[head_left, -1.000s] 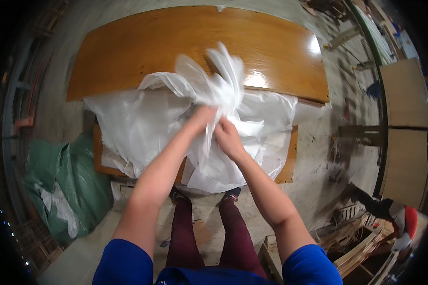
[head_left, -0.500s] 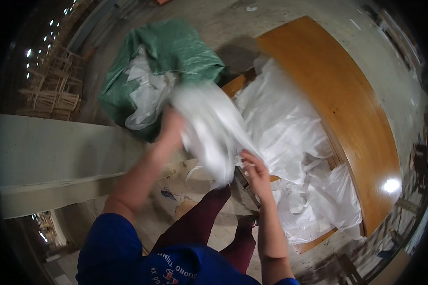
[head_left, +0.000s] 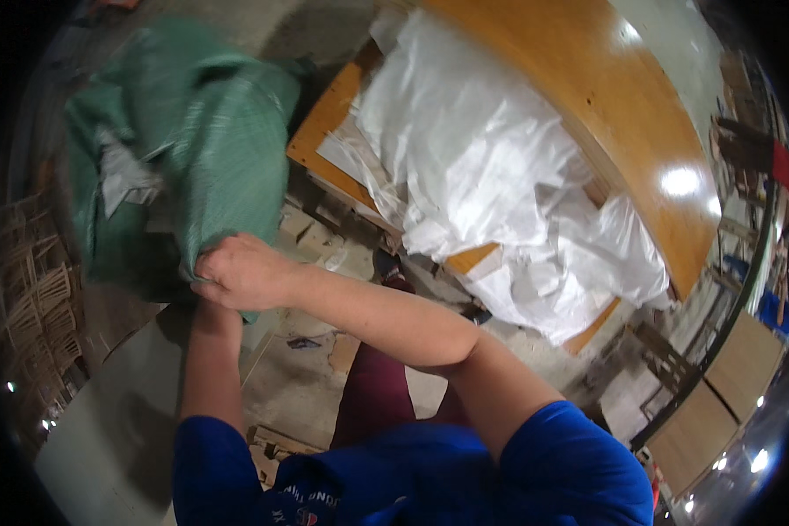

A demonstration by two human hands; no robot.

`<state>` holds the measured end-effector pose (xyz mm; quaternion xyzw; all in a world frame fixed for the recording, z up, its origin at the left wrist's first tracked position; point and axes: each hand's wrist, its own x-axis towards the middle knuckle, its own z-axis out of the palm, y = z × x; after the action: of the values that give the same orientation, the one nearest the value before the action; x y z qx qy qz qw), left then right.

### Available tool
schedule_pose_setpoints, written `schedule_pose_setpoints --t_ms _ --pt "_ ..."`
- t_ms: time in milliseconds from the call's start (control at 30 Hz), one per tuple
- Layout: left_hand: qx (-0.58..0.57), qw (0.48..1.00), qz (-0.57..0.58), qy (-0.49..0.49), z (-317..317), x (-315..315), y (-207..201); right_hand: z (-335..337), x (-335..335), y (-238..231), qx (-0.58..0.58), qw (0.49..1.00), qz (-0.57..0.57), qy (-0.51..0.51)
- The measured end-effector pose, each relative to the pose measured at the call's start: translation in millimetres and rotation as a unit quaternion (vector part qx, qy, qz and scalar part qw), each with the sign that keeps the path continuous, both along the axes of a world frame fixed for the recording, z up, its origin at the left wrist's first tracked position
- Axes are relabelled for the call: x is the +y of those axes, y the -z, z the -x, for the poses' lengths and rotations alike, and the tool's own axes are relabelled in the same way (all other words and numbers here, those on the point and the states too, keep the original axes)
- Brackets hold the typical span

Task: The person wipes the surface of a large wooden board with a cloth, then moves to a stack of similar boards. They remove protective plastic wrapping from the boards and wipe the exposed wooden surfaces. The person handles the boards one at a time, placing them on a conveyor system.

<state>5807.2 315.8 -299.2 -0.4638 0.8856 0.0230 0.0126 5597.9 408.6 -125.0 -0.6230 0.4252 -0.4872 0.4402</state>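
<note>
A large green woven sack [head_left: 237,149] stands at the left, its mouth partly open with crumpled white sheeting [head_left: 127,171] showing inside. My right hand [head_left: 241,270] reaches across to the left and is closed on the sack's near rim. Below it, my left hand [head_left: 216,317] goes up into the sack's mouth; its fingers are hidden behind the right hand and the green cloth. To the right, thin white plastic sheeting [head_left: 491,149] lies in a loose, shiny heap over a wooden piece of furniture [head_left: 324,123].
A curved, glossy brown wooden panel [head_left: 579,61] rises along the heap's far right side. At the lower left is a pale grey board [head_left: 114,412]. Stacked wooden frames [head_left: 35,289] stand at far left, and flat brown boards [head_left: 719,394] at far right.
The white sheeting that was between my hands is out of them. My right hand has crossed left onto the sack's rim, and my left hand has moved to the sack's mouth. The view has shifted.
</note>
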Motion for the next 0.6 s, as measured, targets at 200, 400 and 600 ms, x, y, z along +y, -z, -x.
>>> schedule_pose_setpoints --t_ms 200,400,600 --pt "0.107 0.978 -0.128 -0.124 20 -24 -40 75 141 100 -0.398 0.848 -0.339 0.084" --pt "0.299 0.945 0.102 -0.087 112 108 -139 138 494 264 -0.325 0.472 -0.601 0.557" --pt "0.258 0.841 -0.465 -0.101 196 342 -14 234 771 295 0.044 0.379 -0.621 0.685"
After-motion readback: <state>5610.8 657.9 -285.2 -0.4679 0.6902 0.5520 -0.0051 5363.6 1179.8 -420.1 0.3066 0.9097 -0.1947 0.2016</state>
